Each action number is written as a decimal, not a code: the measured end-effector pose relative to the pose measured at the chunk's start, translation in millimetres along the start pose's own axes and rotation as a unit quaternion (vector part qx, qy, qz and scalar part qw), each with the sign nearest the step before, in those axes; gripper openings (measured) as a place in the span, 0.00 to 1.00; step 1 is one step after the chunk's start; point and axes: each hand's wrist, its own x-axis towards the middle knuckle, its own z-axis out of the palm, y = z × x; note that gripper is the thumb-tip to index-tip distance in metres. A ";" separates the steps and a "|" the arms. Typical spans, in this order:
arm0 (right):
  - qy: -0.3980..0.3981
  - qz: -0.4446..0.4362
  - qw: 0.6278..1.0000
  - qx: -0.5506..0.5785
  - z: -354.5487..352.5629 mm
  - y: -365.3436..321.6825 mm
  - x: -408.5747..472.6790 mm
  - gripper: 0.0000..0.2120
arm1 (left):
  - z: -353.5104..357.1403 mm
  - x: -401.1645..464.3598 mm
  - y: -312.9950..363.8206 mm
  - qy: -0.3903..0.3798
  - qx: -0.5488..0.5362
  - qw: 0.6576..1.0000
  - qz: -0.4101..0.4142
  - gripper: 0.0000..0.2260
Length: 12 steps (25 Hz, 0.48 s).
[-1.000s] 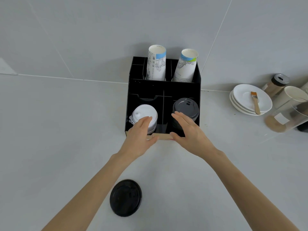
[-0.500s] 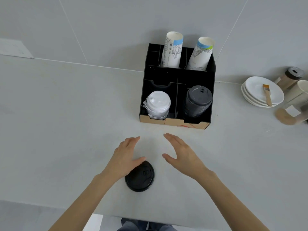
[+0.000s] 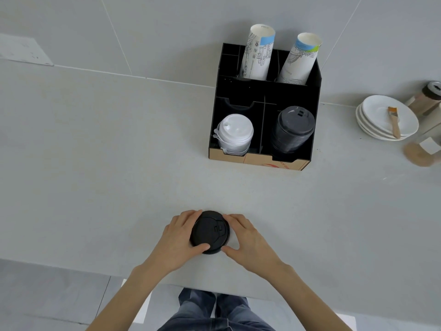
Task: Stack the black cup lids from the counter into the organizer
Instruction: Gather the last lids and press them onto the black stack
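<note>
A single black cup lid (image 3: 211, 231) lies on the grey counter near its front edge. My left hand (image 3: 177, 242) grips its left rim with thumb and fingers. My right hand (image 3: 248, 240) closes on its right rim. The black organizer (image 3: 263, 91) stands at the back against the wall. Its front right compartment holds a tall stack of black lids (image 3: 292, 131). A stack of white lids (image 3: 235, 134) fills the front left compartment. Two stacks of paper cups (image 3: 257, 52) stand in the rear compartments.
White saucers (image 3: 381, 115) with a small brush on top sit at the far right, beside jars and a cup (image 3: 427, 96). The counter's front edge (image 3: 95, 273) runs just behind my wrists. A paper sheet (image 3: 21, 50) hangs on the wall at the upper left.
Both hands drew back from the organizer toward the counter's front edge and closed on the lone black lid from either side.
</note>
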 end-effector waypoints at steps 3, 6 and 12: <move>0.005 0.006 1.000 0.000 5.6 1.2 0.6 0.29 | 2.5 -4.6 -0.6 -0.004 0.019 1.000 0.015 0.35; 0.015 0.008 1.000 0.005 6.4 2.3 1.7 0.28 | 3.5 -6.0 -0.7 -0.005 0.044 0.999 0.025 0.35; 0.032 -0.001 0.999 0.022 -1.7 3.2 0.9 0.27 | 1.6 -4.2 3.4 0.010 0.028 0.999 0.044 0.32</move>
